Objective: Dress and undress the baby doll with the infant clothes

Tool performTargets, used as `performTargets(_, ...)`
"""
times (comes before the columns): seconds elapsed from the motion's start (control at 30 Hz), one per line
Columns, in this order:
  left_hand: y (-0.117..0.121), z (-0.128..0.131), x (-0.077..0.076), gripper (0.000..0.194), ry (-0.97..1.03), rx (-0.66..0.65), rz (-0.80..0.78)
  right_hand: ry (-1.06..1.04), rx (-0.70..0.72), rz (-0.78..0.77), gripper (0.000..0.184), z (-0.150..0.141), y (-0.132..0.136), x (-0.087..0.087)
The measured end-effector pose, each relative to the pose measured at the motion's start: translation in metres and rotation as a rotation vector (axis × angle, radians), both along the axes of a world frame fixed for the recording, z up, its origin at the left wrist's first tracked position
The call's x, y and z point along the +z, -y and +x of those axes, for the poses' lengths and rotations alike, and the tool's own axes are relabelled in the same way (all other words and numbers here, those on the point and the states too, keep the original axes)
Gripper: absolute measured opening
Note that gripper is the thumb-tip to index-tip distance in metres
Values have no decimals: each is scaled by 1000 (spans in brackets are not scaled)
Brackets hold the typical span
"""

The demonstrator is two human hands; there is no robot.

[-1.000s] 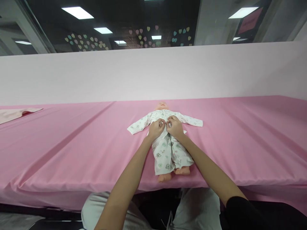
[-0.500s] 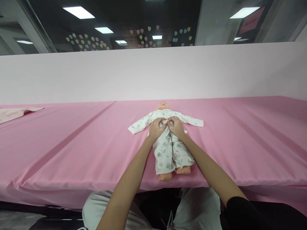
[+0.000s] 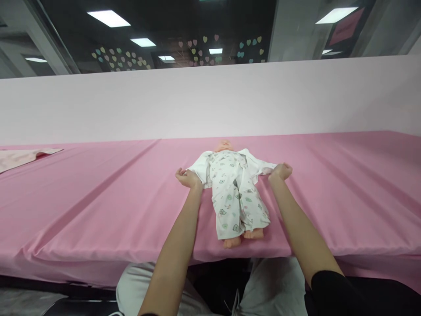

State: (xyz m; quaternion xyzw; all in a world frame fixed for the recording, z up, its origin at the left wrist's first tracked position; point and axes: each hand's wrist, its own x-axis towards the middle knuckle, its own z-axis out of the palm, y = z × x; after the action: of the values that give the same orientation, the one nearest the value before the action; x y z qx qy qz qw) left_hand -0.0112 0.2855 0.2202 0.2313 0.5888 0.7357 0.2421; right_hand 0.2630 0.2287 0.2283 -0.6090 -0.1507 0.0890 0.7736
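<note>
A baby doll (image 3: 225, 145) lies on its back, its head at the far side and bare feet towards me. It wears a white printed romper (image 3: 226, 175) with small green and pink figures. Over its shoulders a white baby jacket (image 3: 201, 164) is spread apart, its plain inner side showing on both sides. My left hand (image 3: 188, 177) is closed at the jacket's left edge, fingers curled. My right hand (image 3: 280, 171) is closed at the jacket's right edge. What lies inside the fingers is partly hidden.
A pink sheet (image 3: 108, 210) with creases covers the table. A pale pink folded cloth (image 3: 23, 159) lies at the far left. Behind the table stands a low white wall (image 3: 210, 103) below a dark window with heart stickers.
Both hands have moved from the doll's chest outward to either side. The jacket front has been drawn apart, uncovering the printed romper and the jacket's white inner side.
</note>
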Motion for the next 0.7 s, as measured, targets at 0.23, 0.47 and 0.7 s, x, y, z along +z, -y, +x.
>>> performTargets(0.23, 21, 27, 0, 25, -819, -429, 450, 819, 439, -54, 41, -68, 2, -1)
performTargets(0.47, 20, 36, -6, 42, -1230, -812, 269, 1336, 535, -533, 50, -87, -10, 4)
performTargets(0.7, 22, 41, 14, 52, -1414, -741, -64, 1248, 465, -733, 43, -91, -27, 16)
